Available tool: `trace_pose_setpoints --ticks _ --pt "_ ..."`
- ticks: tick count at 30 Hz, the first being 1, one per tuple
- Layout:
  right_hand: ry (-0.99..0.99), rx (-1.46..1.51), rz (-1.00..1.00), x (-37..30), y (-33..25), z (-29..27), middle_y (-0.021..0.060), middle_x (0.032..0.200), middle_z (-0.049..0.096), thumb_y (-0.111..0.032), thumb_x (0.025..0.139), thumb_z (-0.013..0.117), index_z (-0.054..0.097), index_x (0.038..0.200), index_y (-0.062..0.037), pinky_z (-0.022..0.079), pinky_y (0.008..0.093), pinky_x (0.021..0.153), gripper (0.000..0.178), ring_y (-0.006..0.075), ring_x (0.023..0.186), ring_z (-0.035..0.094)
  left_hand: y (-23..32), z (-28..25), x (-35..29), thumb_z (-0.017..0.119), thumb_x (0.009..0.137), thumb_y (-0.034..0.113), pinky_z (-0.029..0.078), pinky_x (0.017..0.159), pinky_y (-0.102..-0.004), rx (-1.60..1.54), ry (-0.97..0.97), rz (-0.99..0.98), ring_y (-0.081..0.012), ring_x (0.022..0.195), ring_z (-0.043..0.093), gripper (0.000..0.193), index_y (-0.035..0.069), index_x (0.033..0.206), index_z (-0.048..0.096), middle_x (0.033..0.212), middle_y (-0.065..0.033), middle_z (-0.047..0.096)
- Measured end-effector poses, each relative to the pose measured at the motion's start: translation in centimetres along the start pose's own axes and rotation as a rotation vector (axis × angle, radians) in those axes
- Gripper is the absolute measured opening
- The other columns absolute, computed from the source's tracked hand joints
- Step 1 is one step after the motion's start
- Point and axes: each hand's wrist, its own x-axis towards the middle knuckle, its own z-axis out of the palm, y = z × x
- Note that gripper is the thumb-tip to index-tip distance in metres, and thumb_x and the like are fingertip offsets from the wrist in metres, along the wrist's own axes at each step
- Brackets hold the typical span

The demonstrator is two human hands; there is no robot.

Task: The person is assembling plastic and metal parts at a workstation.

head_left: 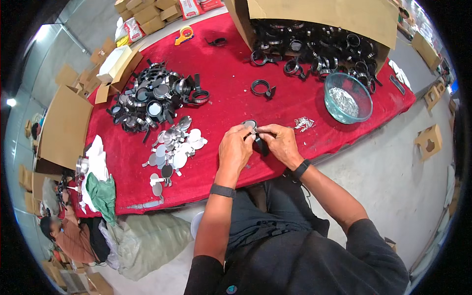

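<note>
Near the front edge of the red-covered table, my left hand (236, 147) closes its fingers round a small black part with a round metal disc (250, 123) at its top and a black handle (262, 146) pointing down. My right hand (280, 143) pinches at the same part from the right; whatever its fingertips hold is hidden. Just right of it lies a small heap of silvery pins (304, 124). Left of my hands are loose metal discs with tabs (179, 160). Beyond them rises a pile of black ring parts with discs (147, 98). A single black ring clamp (260, 88) lies ahead.
A glass bowl (366, 109) of small pins stands at the right. At the back, an open cardboard box (319, 9) spills black ring clamps. A tape dispenser (184, 36), white cloth (96, 162) and green cloth (102, 194) lie leftward. Another person (73, 241) sits at far left.
</note>
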Motion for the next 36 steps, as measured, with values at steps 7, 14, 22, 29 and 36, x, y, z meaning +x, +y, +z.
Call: trace_pose_setpoints --ticks 7,14,22,29,36 --pt "0.05 0.076 0.023 -1.1 0.5 0.2 0.0156 0.115 0.082 0.003 0.095 0.073 0.081 0.12 0.0006 0.06 0.0342 0.095 0.027 0.0244 0.108 0.079 1.4 -0.3 0.1 0.076 0.093 0.015 0.058 0.105 -0.0458 0.043 0.027 -0.005 -0.0387 0.118 0.074 0.03 0.003 0.12 0.082 0.128 -0.0201 0.078" --pt "0.049 0.033 -0.01 -1.4 0.3 -0.1 0.0216 0.114 0.08 0.0 0.094 0.07 0.08 0.118 0.0021 0.06 0.0421 0.096 0.025 0.0361 0.106 0.078 1.7 0.1 0.4 0.078 0.09 0.014 0.059 0.103 -0.0444 0.053 0.064 -0.052 -0.0384 0.114 0.076 0.029 0.002 0.116 0.084 0.125 -0.0202 0.079" --pt "0.101 0.053 0.045 -4.5 -0.6 -1.3 0.0206 0.109 0.08 -0.002 0.096 0.07 0.08 0.117 0.002 0.06 0.0407 0.093 0.024 0.0341 0.103 0.078 1.9 0.5 0.8 0.082 0.085 0.015 0.061 0.097 -0.0415 0.044 0.093 -0.134 -0.0358 0.106 0.079 0.03 0.004 0.113 0.085 0.123 -0.0192 0.08" --pt "0.201 -0.139 0.04 -5.3 0.3 -6.7 0.0203 0.105 0.08 -0.005 0.095 0.074 0.081 0.115 0.001 0.061 0.0394 0.09 0.023 0.0324 0.099 0.079 2.0 0.5 1.0 0.082 0.084 0.014 0.061 0.098 -0.0409 0.038 0.074 -0.163 -0.0341 0.106 0.079 0.03 0.004 0.113 0.085 0.123 -0.0197 0.08" --pt "0.218 -0.551 0.097 -1.2 6.4 -16.2 0.0212 0.102 0.078 -0.012 0.091 0.075 0.082 0.106 -0.0022 0.059 0.0519 0.089 0.019 0.0429 0.1 0.074 2.1 1.0 0.9 0.08 0.085 0.011 0.059 0.1 -0.0451 -0.063 0.084 -0.216 -0.0384 0.108 0.077 0.028 0.004 0.111 0.086 0.127 -0.021 0.078"
